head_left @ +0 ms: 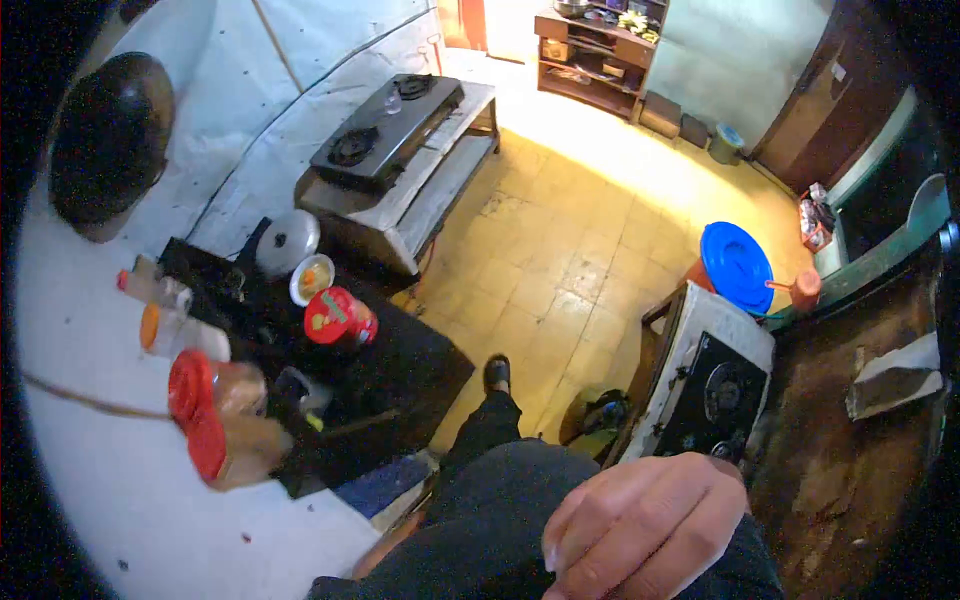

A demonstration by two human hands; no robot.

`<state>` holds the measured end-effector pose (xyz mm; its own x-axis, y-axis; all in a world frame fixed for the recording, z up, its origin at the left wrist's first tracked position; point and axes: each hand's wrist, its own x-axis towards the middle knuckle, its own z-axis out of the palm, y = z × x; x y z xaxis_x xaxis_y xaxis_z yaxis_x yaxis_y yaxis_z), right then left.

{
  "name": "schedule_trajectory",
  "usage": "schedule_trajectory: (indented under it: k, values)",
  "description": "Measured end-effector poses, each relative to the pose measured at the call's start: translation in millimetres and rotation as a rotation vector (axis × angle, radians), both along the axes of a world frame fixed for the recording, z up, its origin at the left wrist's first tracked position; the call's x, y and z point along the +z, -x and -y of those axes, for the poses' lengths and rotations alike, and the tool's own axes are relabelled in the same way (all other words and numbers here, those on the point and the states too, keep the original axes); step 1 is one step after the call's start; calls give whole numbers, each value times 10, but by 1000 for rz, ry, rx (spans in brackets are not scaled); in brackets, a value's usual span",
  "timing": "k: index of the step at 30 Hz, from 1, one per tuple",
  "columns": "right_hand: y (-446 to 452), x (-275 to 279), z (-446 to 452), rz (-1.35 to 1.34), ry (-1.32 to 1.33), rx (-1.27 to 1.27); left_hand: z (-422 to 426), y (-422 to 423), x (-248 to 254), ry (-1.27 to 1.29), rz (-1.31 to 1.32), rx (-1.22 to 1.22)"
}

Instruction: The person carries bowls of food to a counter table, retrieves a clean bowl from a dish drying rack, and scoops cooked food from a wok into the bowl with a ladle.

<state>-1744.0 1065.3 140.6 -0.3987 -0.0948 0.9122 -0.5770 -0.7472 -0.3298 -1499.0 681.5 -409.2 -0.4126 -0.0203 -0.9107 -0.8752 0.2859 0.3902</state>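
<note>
While the right hand (650, 525) hovers over the dark-clothed lap, its fingers curl closed; whether they grip anything is hidden. Nearest to it is the stove (722, 395), on a stand just beyond. A strip of skin (388, 545) shows at the lower edge, too little to tell if it is the left hand or how its fingers stand. Across the legs, a red-lidded jar (340, 318) sits on the black counter (400, 375), beside a bowl of food (312, 280).

A bowl (312, 280) sits beside a lid (288, 243) on the left table (420, 350); a bucket (737, 268) stands beyond the right stove (715, 395).
</note>
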Motion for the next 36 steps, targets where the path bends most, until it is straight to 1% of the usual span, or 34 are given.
schedule_trajectory:
  k: [2,3,5,6,8,9,10,12,13,15,16,18,19,21,22,24,26,28,30,32,34,36]
  values:
    - [451,-41,-232,142,-172,313,-183,510,-131,-9,5,-20]
    - [692,-99,-327,129,-181,298,-256,820,-201,-10,7,-36]
    - [1170,-307,-516,173,-349,157,-358,1466,-327,-4,19,-78]
    - [1421,-379,-616,167,-355,139,-393,1824,-380,0,24,-102]
    - [1948,-523,-836,289,-633,246,-440,2561,-421,10,24,-141]
    - [2180,-709,-966,287,-716,412,-449,2944,-435,9,15,-147]
    - [2322,-813,-1048,276,-722,388,-507,3348,-473,15,4,-161]
    - [2501,-1009,-1223,278,-898,486,-598,4177,-347,6,-33,-175]
    - [2644,-1134,-1335,276,-903,458,-672,4591,-326,4,-57,-182]
    - [2826,-1304,-1527,387,-931,440,-819,5320,-253,-12,-110,-182]
    - [2928,-1317,-1649,397,-921,419,-929,5663,-198,-24,-136,-177]
    - [3191,-1366,-1865,506,-952,339,-1177,6260,-72,-46,-169,-179]
    - [3321,-1421,-1991,508,-938,317,-1310,6506,-43,-58,-178,-182]
    - [3581,-1604,-2322,533,-1086,182,-1616,6867,-35,-72,-174,-194]
    - [3701,-1691,-2494,534,-1074,168,-1785,7000,-45,-74,-162,-207]
    - [3993,-1860,-2876,696,-1215,93,-2114,7266,-103,-59,-126,-233]
    - [4344,-2072,-3298,661,-1176,54,-2475,7490,-150,-38,-79,-265]
    - [4636,-2171,-3783,685,-1156,6,-2836,7728,-201,-6,-33,-313]
    - [4999,-2214,-4350,799,-1153,-27,-3307,8043,-166,13,-11,-351]
    - [5382,-2168,-4929,894,-1171,-17,-3860,8446,-93,17,-13,-388]
    - [5717,-2030,-5425,923,-1148,-95,-4393,8870,7,6,-33,-402]
    - [6050,-1862,-5909,1087,-1560,-109,-4836,9279,74,-11,-50,-424]
